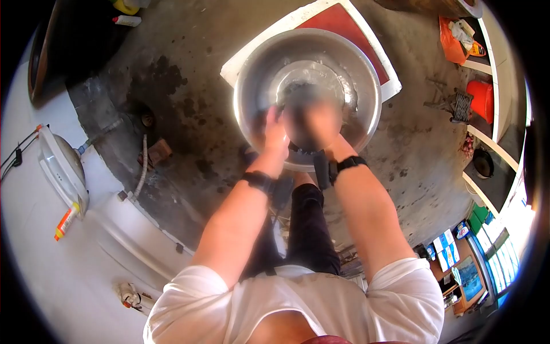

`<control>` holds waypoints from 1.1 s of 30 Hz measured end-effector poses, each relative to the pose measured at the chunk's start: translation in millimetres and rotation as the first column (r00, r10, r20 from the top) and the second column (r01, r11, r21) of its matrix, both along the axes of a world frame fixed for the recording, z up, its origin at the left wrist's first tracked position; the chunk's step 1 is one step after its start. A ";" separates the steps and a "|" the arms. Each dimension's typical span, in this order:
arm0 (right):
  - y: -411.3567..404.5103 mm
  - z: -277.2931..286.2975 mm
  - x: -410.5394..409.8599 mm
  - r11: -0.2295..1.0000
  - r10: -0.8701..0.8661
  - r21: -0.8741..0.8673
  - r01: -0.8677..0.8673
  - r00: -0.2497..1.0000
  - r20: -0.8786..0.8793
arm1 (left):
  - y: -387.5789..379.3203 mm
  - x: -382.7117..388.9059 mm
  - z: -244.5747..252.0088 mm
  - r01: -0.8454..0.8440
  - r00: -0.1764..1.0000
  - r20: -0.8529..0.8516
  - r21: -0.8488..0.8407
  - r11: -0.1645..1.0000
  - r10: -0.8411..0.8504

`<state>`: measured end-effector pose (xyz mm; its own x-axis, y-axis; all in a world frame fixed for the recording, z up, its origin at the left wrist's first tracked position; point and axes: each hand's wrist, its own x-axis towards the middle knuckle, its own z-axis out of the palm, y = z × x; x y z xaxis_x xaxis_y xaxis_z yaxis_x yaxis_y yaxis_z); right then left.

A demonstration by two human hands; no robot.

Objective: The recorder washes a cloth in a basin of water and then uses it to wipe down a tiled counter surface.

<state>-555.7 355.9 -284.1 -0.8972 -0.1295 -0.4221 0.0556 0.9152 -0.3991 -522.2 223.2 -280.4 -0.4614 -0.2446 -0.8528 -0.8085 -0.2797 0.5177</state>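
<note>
A wide stainless steel basin [253, 81] with water in it stands in front of me, its bottom rippled with bright reflections. Both hands are inside it, towards the near side. Between them a dark round patch [296, 124] is too blurred to identify. My left hand [276, 136] is at the left edge of this patch, fingers pointing away from me. Over its right part lies my right hand [324, 122], its fingers smeared by blur. Whether either hand grips something is hidden. A dark band circles each wrist.
The basin rests on a white-edged, red-topped stand [361, 43]. Wet stains mark the concrete floor [206, 107]. On the left are a sink [64, 167], a hose [142, 172] and a brick [159, 152]. Shelves on the right hold a red bucket [481, 101] and a dark pan [483, 164].
</note>
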 end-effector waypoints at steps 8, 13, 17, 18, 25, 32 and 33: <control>-29.5 90.8 54.5 0.385 -0.316 -0.776 0.499 0.862 0.397 | -12.0 -8.4 -27.4 -0.241 0.964 0.045 0.562 0.791 0.261; -36.1 60.9 31.7 0.759 -0.395 -0.567 0.320 0.918 -0.010 | 19.3 5.0 -52.5 -0.497 0.829 0.139 0.628 0.599 0.542; -29.3 33.9 8.2 0.752 -0.514 -0.455 0.477 0.856 0.046 | 22.9 -19.2 12.6 -0.236 0.961 -0.070 0.299 0.924 0.268; -21.1 20.6 0.1 0.713 -0.579 -0.417 0.564 0.808 0.105 | 19.3 -26.9 26.1 -0.061 0.998 0.016 0.208 0.976 0.059; 26.7 -30.2 -5.7 0.729 -0.684 0.011 0.685 0.729 -0.028 | 13.2 -5.6 -5.9 -0.118 0.990 -0.081 -0.018 0.993 0.116; -3.9 -7.6 8.1 0.966 -0.244 0.120 0.230 0.963 0.112 | -6.0 5.6 -14.7 -0.131 0.986 -0.089 0.088 0.987 0.139; -0.9 -21.2 12.0 0.946 -0.321 0.094 0.311 0.938 0.131 | -6.0 5.9 -17.7 -0.126 0.987 -0.090 0.089 0.988 0.134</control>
<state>-543.7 355.0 -305.3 -0.8164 0.1859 -0.5467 0.3984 0.8666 -0.3004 -516.4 217.1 -298.1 -0.5109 -0.2384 -0.8259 -0.7103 -0.4242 0.5618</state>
